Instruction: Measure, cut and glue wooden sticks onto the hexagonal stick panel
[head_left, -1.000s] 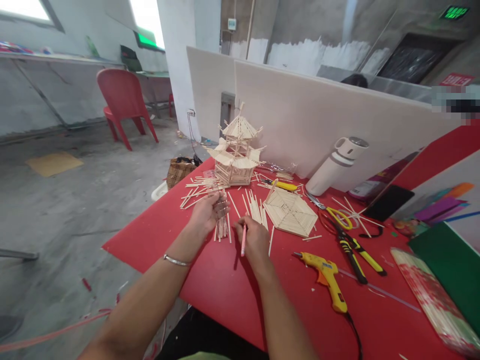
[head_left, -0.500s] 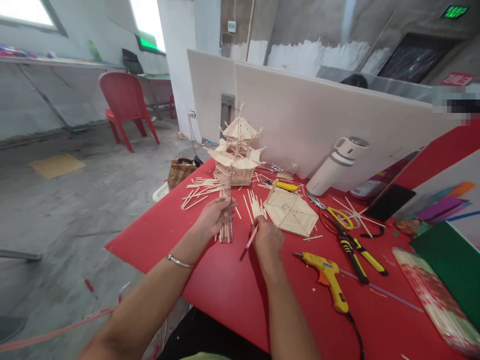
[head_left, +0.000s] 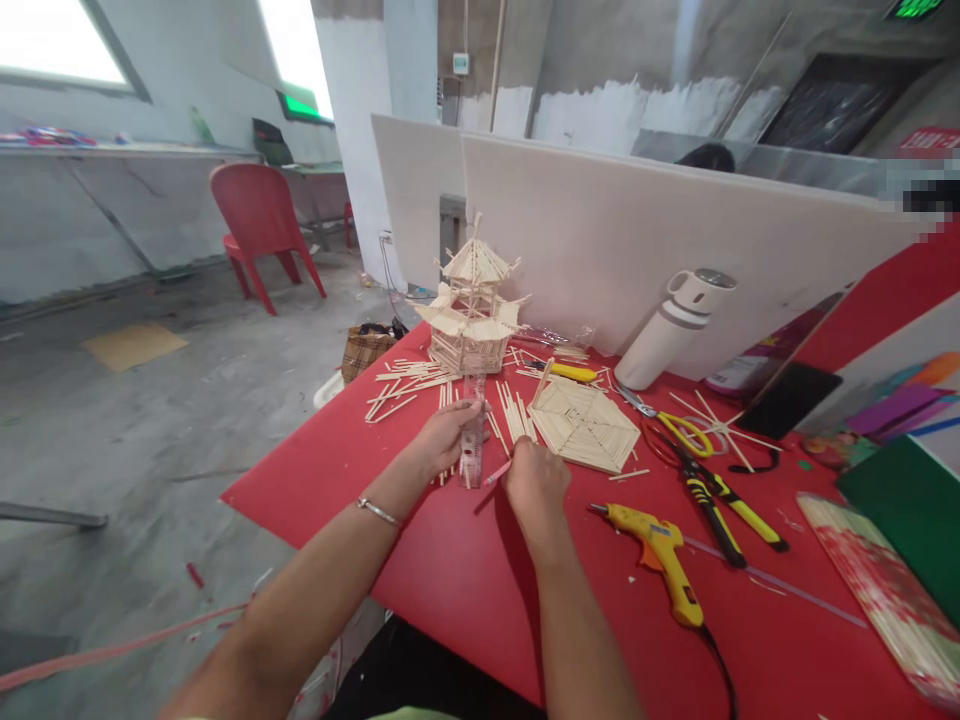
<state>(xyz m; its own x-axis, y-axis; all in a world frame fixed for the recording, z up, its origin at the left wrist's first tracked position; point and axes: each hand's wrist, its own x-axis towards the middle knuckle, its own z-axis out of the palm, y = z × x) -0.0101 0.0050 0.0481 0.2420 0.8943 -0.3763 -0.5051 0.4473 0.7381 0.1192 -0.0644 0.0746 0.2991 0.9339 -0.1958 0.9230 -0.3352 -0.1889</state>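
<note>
My left hand [head_left: 448, 434] is closed on a clear ruler [head_left: 471, 458], which stretches away from me over the red table. Some thin wooden sticks [head_left: 444, 400] lie beside and partly under it. In my right hand [head_left: 537, 487] is a slim pink pencil or pen [head_left: 497, 474], its end pointing left toward the ruler. Loose sticks [head_left: 513, 408] lie just beyond that hand. Behind both hands stands a stick-built pagoda model [head_left: 472, 330] with tiered roofs. A flat many-sided stick panel [head_left: 586, 428] lies to the right of my right hand.
A yellow glue gun [head_left: 656, 550], pliers [head_left: 716, 505] and scissors [head_left: 679, 430] lie on the right. A white bottle [head_left: 671, 335] stands behind them. Farther right are a bag of sticks [head_left: 870, 590] and a green box [head_left: 907, 510]. White boards [head_left: 600, 220] border the table's back.
My left hand has shifted the ruler to the right, off some of the sticks. The pink pencil or pen in my right hand now tilts flatter, closer to the ruler.
</note>
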